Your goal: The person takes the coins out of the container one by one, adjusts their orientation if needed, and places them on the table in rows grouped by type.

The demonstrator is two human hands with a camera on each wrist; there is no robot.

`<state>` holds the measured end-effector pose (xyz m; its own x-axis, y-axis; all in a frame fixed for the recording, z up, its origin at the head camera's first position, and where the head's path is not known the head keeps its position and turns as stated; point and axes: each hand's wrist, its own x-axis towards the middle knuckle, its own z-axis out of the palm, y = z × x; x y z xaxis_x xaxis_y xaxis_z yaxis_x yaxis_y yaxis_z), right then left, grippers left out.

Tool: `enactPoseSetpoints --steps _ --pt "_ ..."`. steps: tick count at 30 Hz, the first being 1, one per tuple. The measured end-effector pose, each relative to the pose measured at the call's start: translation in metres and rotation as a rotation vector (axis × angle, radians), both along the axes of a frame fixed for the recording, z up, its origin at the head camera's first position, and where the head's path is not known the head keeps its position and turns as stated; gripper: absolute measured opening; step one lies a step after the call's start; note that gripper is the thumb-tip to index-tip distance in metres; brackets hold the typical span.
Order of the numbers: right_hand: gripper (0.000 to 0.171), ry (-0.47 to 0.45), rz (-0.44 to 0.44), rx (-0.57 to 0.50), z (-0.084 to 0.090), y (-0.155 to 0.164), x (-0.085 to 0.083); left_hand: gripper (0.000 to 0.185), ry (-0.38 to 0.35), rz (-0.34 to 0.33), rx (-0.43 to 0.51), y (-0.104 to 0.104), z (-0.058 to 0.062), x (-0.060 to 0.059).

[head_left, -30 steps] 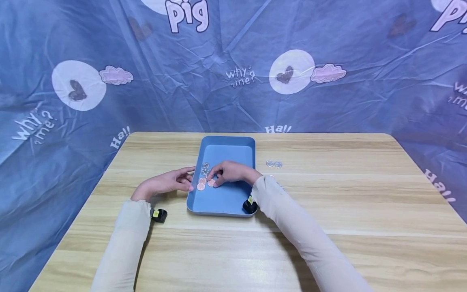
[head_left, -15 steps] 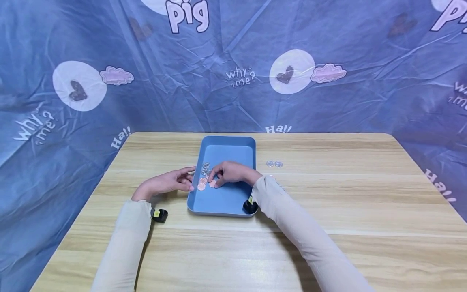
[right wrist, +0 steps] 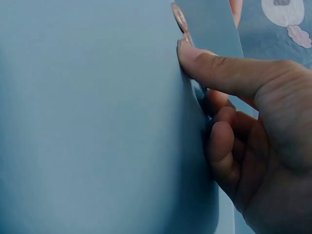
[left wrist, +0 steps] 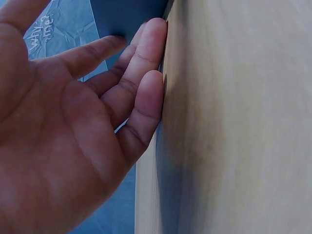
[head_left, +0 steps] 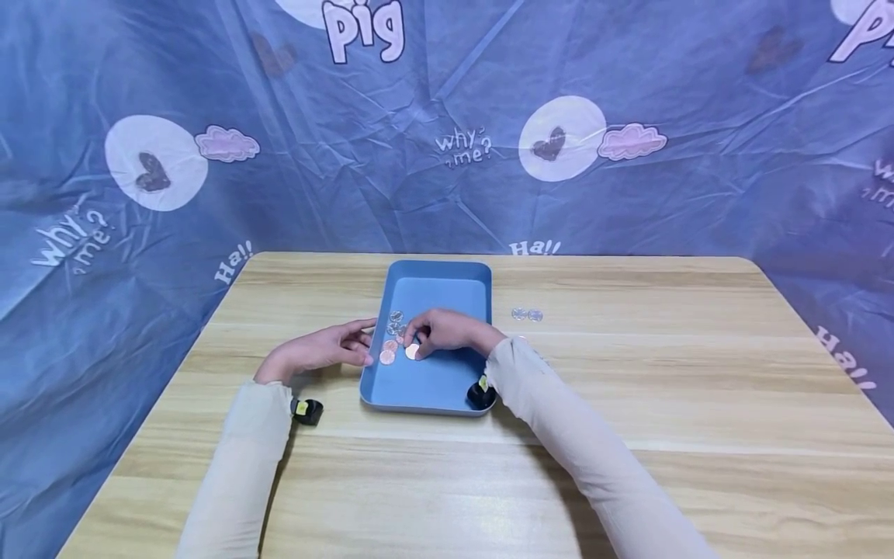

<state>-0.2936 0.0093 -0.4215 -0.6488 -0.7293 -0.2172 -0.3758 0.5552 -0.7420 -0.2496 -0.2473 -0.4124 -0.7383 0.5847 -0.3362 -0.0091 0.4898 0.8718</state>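
A blue tray (head_left: pixel 447 380) lies on the wooden table (head_left: pixel 628 388). On its floor are several coins: silver ones (head_left: pixel 396 318) and copper ones (head_left: pixel 387 357). My right hand (head_left: pixel 440 330) is inside the tray. Its straight thumb (right wrist: pixel 214 70) presses the tray floor (right wrist: pixel 97 122) beside a copper coin (right wrist: pixel 187 39), and its other fingers are curled with nothing seen in them. My left hand (head_left: pixel 328 349) rests on the table beside the tray's left rim. Its straight fingers (left wrist: pixel 146 97) lie against the wood (left wrist: pixel 234 122), with the tips at the tray's edge (left wrist: pixel 126 14).
Two silver coins (head_left: pixel 527 314) lie on the table right of the tray. A blue printed cloth (head_left: pixel 447 140) hangs behind and around the table. Small black cameras sit on the left wrist (head_left: pixel 305 410) and the right wrist (head_left: pixel 480 392).
The right hand has shifted slightly and a copper coin under it has slid a little to the right. The left hand has not moved.
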Motion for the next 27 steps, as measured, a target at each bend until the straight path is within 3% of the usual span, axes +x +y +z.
enactPoseSetpoints --steps 6,27 --pt "0.019 -0.007 -0.007 -0.073 -0.002 0.004 -0.001 0.086 0.014 -0.003 -0.010 0.001 0.000 0.000" --pt "0.015 -0.108 -0.069 -0.162 0.000 0.011 -0.004 0.087 0.007 0.011 -0.012 0.000 0.000 -0.001"
